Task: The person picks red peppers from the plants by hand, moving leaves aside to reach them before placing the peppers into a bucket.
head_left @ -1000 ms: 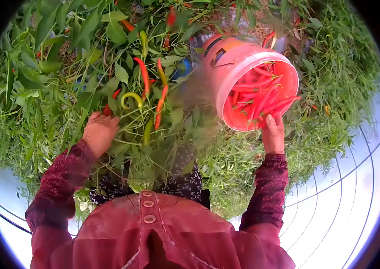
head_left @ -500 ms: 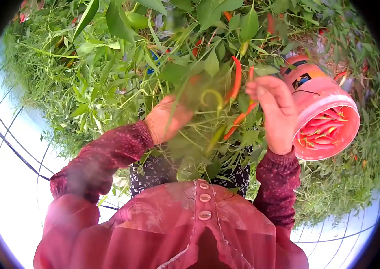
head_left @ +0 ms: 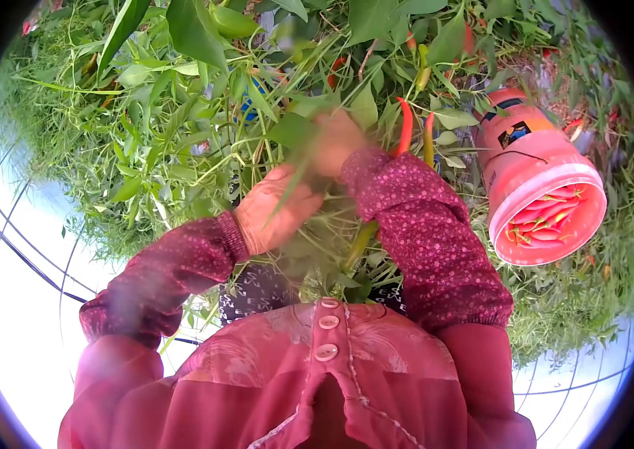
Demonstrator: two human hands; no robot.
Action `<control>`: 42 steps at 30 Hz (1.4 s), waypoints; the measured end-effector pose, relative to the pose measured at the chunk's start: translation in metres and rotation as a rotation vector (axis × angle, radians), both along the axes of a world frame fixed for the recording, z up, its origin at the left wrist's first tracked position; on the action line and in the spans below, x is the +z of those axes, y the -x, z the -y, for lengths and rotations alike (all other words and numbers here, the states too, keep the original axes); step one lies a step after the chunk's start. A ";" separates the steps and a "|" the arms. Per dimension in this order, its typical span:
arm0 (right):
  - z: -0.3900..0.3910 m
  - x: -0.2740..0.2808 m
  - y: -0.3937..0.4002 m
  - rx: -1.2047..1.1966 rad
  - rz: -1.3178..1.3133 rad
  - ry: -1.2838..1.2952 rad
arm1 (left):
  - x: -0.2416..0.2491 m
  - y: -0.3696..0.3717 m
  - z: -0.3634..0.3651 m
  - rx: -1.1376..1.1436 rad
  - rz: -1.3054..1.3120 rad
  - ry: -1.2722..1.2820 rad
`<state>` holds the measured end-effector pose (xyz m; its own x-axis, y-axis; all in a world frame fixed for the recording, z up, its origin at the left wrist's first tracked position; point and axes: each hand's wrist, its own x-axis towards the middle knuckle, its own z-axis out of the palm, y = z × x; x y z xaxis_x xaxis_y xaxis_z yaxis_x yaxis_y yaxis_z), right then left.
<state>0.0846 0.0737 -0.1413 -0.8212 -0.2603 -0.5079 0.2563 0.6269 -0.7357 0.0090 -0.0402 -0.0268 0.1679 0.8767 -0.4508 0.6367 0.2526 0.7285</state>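
Note:
My left hand is among the stems and leaves of a chili pepper plant, its fingers curled inward; a blurred leaf hides what they close on. Just beyond it, my right hand reaches into the same foliage, smeared by motion, with its fingers partly behind leaves. A red chili hangs right of my right hand, above the sleeve. Beside that one is a darker, brownish-green chili. Below my right forearm a green chili shows between stems.
A pink-red bucket lies tilted at the right, its mouth towards me, with several red chilies inside. Dense plants surround my hands. Something blue shows through the leaves. My patterned trousers are below.
My right hand has moved left, from beside the hanging red chilies to next to my left hand. The left hand stays in nearly the same place. The bucket appears slightly farther right.

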 end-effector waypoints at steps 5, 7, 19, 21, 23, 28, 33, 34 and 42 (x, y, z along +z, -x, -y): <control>-0.005 -0.004 -0.005 0.042 -0.144 -0.050 | 0.001 -0.001 -0.003 0.021 -0.037 -0.070; -0.007 0.003 -0.006 0.000 -0.213 -0.089 | 0.000 -0.001 -0.002 0.016 -0.035 -0.064; 0.010 -0.020 -0.013 -0.091 -0.102 -0.053 | -0.002 -0.004 -0.008 -0.009 -0.036 -0.013; 0.010 -0.020 -0.019 -0.157 -0.274 -0.052 | -0.003 -0.005 -0.011 -0.006 -0.040 -0.024; -0.002 -0.003 -0.017 -0.061 -0.218 -0.033 | -0.002 -0.004 -0.012 -0.034 -0.052 0.005; -0.006 -0.002 -0.012 -0.068 -0.221 -0.009 | -0.004 -0.002 -0.007 -0.036 -0.083 -0.066; -0.023 0.023 -0.013 -0.097 -0.300 -0.061 | -0.001 -0.001 -0.010 -0.038 -0.090 -0.056; -0.033 0.030 -0.014 -0.097 -0.299 -0.061 | -0.002 -0.003 -0.011 -0.038 -0.089 -0.056; -0.097 0.077 -0.051 -0.056 -0.179 -0.172 | -0.002 -0.001 -0.026 -0.002 -0.058 -0.081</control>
<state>0.1360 0.1706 -0.0639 -0.9127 -0.1346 -0.3858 0.1690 0.7352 -0.6564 0.0101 -0.0140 -0.0289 0.1453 0.9102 -0.3877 0.6787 0.1934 0.7084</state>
